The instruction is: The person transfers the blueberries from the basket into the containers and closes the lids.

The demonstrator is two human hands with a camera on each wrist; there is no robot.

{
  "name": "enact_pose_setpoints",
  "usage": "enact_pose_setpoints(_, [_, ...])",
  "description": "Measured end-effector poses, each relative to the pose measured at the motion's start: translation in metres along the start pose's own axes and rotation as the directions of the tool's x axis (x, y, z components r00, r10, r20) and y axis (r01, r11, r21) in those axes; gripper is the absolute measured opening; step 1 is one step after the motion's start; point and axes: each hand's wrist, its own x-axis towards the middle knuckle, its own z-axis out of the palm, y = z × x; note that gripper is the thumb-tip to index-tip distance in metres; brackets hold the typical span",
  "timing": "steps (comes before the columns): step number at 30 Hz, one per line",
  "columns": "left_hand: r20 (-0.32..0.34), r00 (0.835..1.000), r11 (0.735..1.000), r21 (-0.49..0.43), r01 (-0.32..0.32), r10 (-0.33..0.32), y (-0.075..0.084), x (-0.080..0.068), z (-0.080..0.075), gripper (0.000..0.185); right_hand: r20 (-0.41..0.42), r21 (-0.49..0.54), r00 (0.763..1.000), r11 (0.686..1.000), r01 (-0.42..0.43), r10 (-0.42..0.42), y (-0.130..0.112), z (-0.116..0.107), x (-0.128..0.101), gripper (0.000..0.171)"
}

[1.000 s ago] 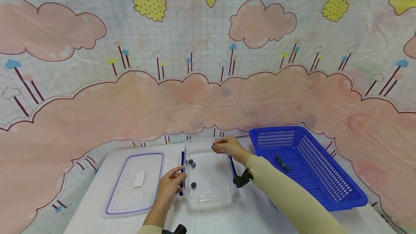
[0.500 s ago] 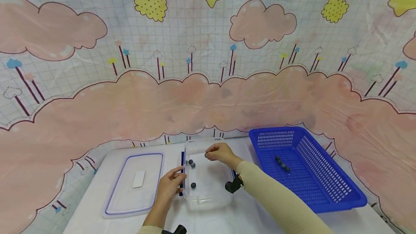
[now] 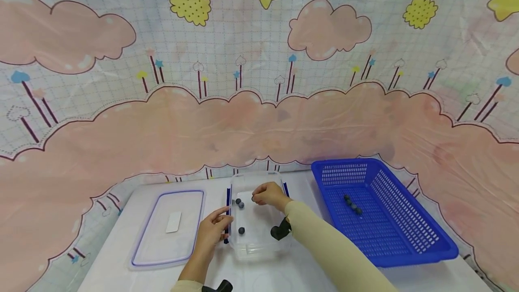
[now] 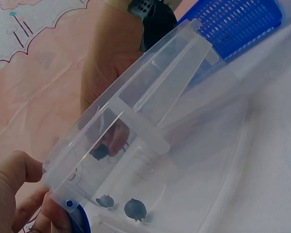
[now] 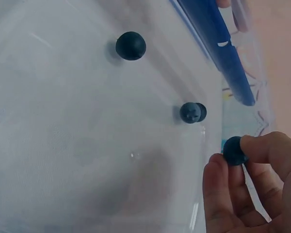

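Note:
My right hand [image 3: 269, 195] pinches a blueberry [image 5: 234, 150] between thumb and fingertips. It is over the clear plastic box [image 3: 259, 250], near the far half of its floor. Inside the box lie a lone blueberry [image 5: 131, 46] towards the near end and a pair of blueberries [image 5: 190, 112] close together by the left wall. With thumb and curled fingers, my left hand [image 3: 211, 231] holds the box's left rim beside a blue latch [image 4: 79, 219]. The held blueberry also shows through the box wall in the left wrist view.
To the left of the box, a clear lid [image 3: 156, 249] with a blue seal lies flat, a white rectangle [image 3: 173, 222] at its middle. A blue perforated basket [image 3: 417, 226] stands on the right, with several blueberries [image 3: 352, 205] in a row on its floor.
My right hand has moved left and nearer with the blueberry, from the box's far right rim to over its floor. The left hand stays at the rim.

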Motion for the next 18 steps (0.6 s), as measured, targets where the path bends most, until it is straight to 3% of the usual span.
enact_pose_setpoints(12, [0.001,1.0,1.0,0.011,-0.005,0.005,-0.001,0.001,0.0,0.044,0.027,-0.096,0.996,0.992,-0.087,0.09,0.014,0.004,0.009,0.013])
enact_pose_setpoints(18, [0.003,1.0,1.0,0.01,-0.004,0.004,0.0,0.002,0.0,0.044,0.02,-0.088,0.998,0.994,-0.066,0.068,0.012,0.002,0.008,0.013])
